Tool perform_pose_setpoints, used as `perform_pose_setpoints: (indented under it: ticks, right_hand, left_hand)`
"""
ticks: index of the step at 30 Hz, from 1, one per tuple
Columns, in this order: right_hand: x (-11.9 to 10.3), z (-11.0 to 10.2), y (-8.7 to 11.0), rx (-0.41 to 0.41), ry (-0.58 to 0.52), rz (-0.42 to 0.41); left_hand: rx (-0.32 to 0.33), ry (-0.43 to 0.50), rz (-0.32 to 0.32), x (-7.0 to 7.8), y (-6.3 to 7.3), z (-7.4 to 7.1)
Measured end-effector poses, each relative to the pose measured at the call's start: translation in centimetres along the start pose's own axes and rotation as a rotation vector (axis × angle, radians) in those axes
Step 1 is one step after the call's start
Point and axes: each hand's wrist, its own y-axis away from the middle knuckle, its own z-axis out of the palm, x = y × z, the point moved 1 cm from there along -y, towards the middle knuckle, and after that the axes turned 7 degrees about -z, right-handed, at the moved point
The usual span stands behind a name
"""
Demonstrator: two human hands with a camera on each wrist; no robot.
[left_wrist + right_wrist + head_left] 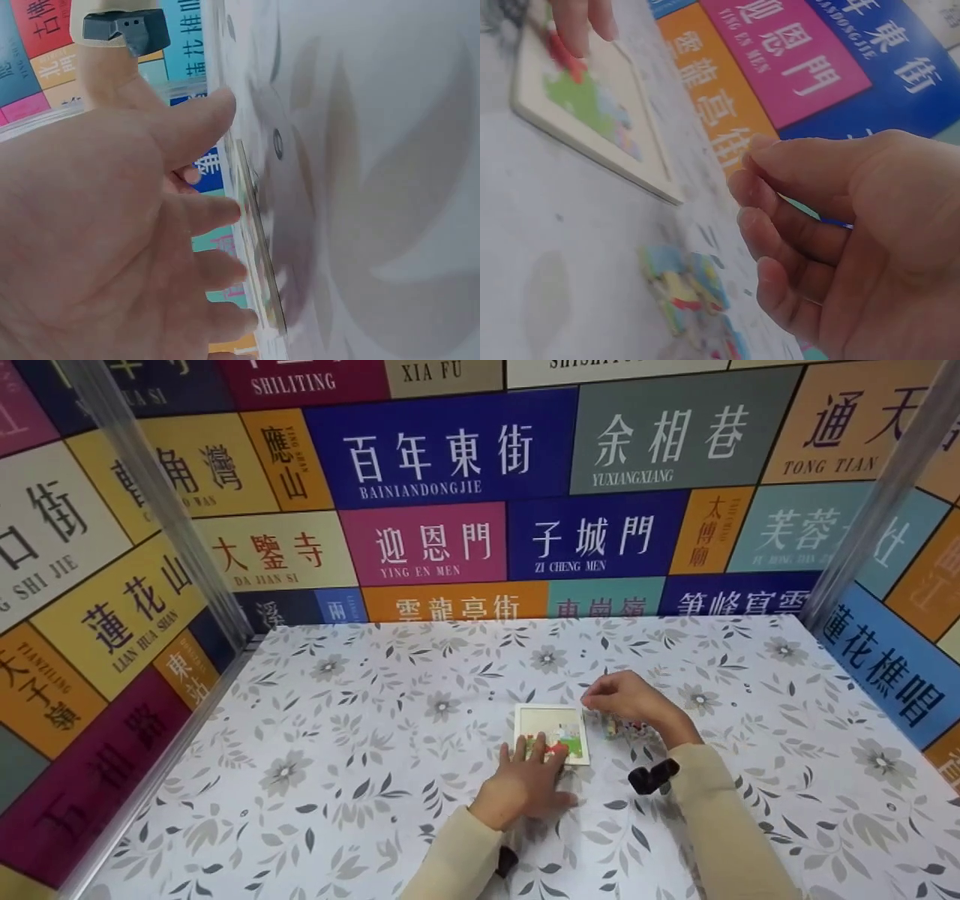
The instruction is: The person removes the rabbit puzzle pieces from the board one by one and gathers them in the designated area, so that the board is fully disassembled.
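One left hand (pixel 527 784), fingers spread on the puzzle (pixel 547 719); right hand (pixel 634 699) curled near loose pieces (pixel 681 289), can't tell if its grip's pinching anything

We look onto a table surface (pixel 360 705) patterned with grey flowers and leaves on white. Behind it stands a back wall (pixel 442 450) of coloured panels, blue, magenta, orange and grey, lettered in Chinese and Latin characters. Similar panels line both sides. Pale, shiny strips (pixel 191 540) slant across the corners, perhaps clear plastic; we cannot be sure.
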Motion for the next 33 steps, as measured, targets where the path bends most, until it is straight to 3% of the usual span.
perform_pose_setpoints:
  ticks: [7,13,19,33]
  right_hand:
    - [-0.9,1.7,-0.5,-0.124,0.063,-0.033]
    - [-1.0,2.7,-0.7,-0.203,0.062,-0.062]
    - [-1.4,3.2,-0.9,-0.194,0.088,-0.086]
    - [-1.7,3.9,-1.2,-0.168,0.084,-0.024]
  left_hand:
    - [-0.056,0.014,-0.028,-0.3,0.0,-0.4]
    - [-0.044,-0.008,-0.003,-0.5,0.1,-0.6]
    - [-0.058,-0.027,0.037,-0.7,-0.1,-0.6]
    - [-0.043,0.022,0.129,-2.6,0.1,0.2]
